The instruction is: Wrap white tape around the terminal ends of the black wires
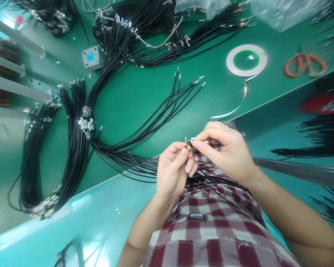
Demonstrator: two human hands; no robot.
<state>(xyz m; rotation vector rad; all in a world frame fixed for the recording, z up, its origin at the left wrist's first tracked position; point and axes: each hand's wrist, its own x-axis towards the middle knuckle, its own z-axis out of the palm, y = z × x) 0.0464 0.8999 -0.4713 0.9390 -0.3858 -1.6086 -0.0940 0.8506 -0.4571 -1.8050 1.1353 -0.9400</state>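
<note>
No text can be read anywhere in this view. A small dark tag on the checked shirt carries pale lettering, too small and blurred to make out. A blue square label sits on a small grey box on the counter, and no characters on it are legible.
</note>
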